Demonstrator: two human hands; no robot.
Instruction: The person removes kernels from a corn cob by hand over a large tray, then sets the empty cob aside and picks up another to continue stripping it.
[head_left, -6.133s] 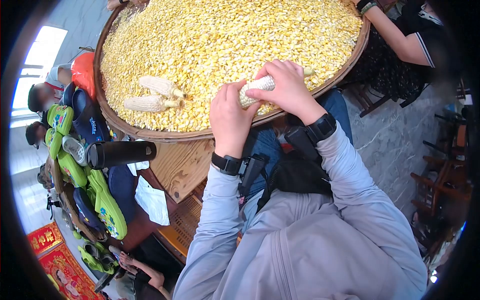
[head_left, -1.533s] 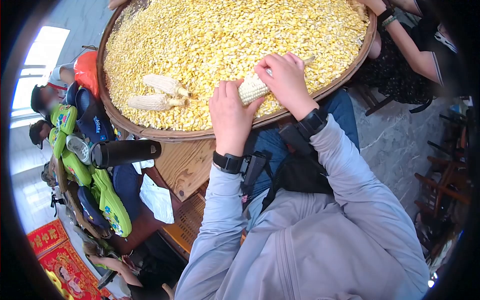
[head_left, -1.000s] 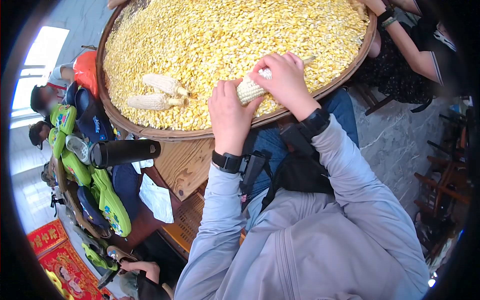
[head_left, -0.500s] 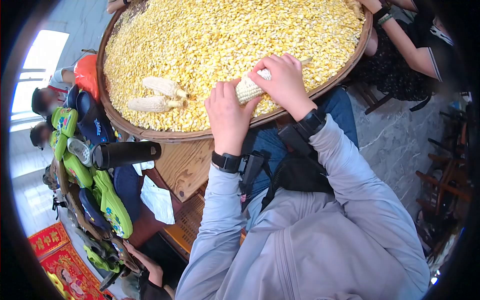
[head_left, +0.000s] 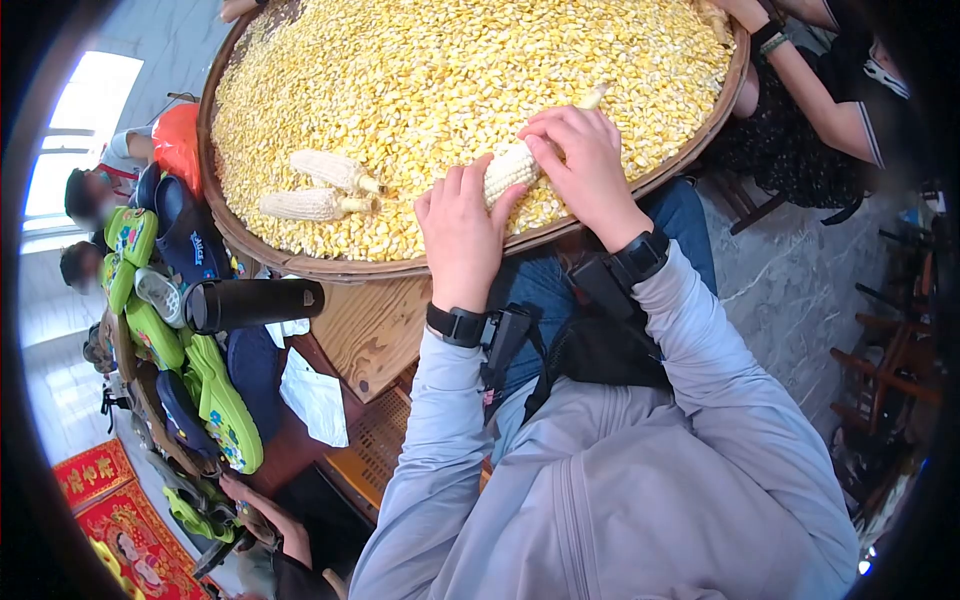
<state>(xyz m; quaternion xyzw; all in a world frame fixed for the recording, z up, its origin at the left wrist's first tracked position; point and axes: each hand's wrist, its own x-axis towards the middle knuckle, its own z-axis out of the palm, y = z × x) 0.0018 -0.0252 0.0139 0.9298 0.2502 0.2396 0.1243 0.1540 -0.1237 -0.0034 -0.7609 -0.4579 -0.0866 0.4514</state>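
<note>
A pale corn cob (head_left: 511,172) lies slantwise between my two hands, over a broad round tray (head_left: 330,268) full of loose yellow corn kernels (head_left: 440,90). My left hand (head_left: 462,210) grips its lower left end, thumb on the near side. Farther up the cob, my right hand (head_left: 582,160) is closed round it, and the stalk end (head_left: 594,97) sticks out beyond the fingers. Two bare cobs, one upper (head_left: 333,171) and one lower (head_left: 315,204), rest on the kernels left of my hands.
A black cylindrical bottle (head_left: 255,304) lies left of the tray, by green clogs (head_left: 222,400) and a wooden tabletop (head_left: 370,335). An orange bag (head_left: 177,150) stands at the tray's left. Another person's arm (head_left: 815,95) reaches the rim at upper right.
Both my hands and the cob have shifted slightly right. More of the stalk end now shows past my right hand. The two bare cobs stay on the kernels.
</note>
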